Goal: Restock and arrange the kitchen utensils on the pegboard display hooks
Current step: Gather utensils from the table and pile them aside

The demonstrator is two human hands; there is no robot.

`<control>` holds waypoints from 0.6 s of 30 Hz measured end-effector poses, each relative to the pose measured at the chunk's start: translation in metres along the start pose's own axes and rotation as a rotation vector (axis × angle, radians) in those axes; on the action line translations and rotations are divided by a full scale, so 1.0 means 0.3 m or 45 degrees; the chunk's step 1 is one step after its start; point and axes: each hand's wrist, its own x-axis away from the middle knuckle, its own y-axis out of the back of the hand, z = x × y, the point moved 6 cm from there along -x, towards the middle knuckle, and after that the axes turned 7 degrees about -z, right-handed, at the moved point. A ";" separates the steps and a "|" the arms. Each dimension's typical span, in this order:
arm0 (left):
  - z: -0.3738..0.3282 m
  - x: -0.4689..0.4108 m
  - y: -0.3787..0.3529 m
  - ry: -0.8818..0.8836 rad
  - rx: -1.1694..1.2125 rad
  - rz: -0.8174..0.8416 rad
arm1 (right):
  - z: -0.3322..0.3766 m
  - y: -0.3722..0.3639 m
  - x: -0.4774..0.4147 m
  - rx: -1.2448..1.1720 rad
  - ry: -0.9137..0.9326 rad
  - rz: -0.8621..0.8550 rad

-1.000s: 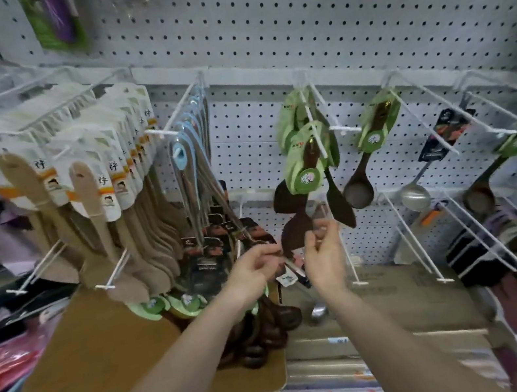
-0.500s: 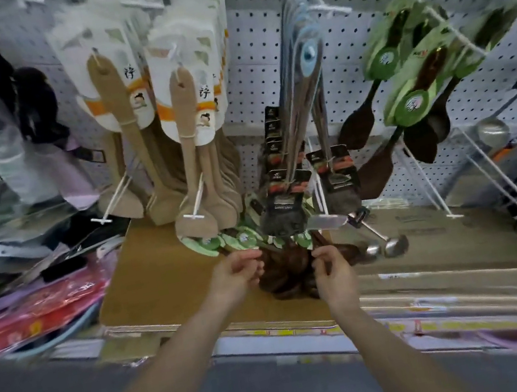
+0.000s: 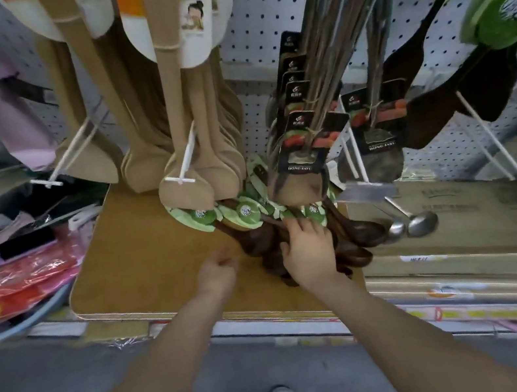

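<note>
- Head view: a tan board (image 3: 142,250) lay flat on the shelf beneath the pegboard (image 3: 254,6).
- A pile of dark wooden spoons (image 3: 259,247) with green labels (image 3: 246,211) lay on the board's right half, handles pointing to its far edge.
- The right hand (image 3: 308,252) rested on that pile near the board's right edge, its fingers (image 3: 297,225) laid out across the handles and reaching the labels.
- The left hand (image 3: 216,270) hung over the middle of the board's near side, fingers curled under. I could not tell whether it pinched anything.
- Pale wooden spatulas (image 3: 187,191) hung on hooks above the board's far edge.
- Metal utensils with black cards (image 3: 304,149) hung above the board's far right corner.
- Two metal ladles (image 3: 422,224) lay on a cardboard carton (image 3: 459,205) just beyond the board's right edge.
- More dark spoons with green tags (image 3: 508,13) hung high up, well to the right of the board.
</note>
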 end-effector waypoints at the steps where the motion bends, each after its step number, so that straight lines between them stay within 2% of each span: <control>1: -0.001 -0.020 -0.023 -0.016 -0.013 0.002 | -0.008 -0.013 -0.015 0.063 -0.031 -0.007; 5: 0.028 -0.122 -0.129 0.019 -0.028 0.028 | -0.080 -0.067 -0.060 0.215 -0.165 0.027; 10: 0.031 -0.185 -0.197 0.038 -0.052 -0.090 | -0.125 -0.097 -0.083 0.201 -0.262 0.165; 14: -0.001 -0.145 -0.184 -0.027 -0.161 -0.113 | -0.126 -0.102 -0.088 0.161 -0.237 0.210; 18: 0.021 -0.136 -0.137 0.035 -0.038 -0.109 | -0.107 -0.102 -0.087 0.114 -0.191 0.235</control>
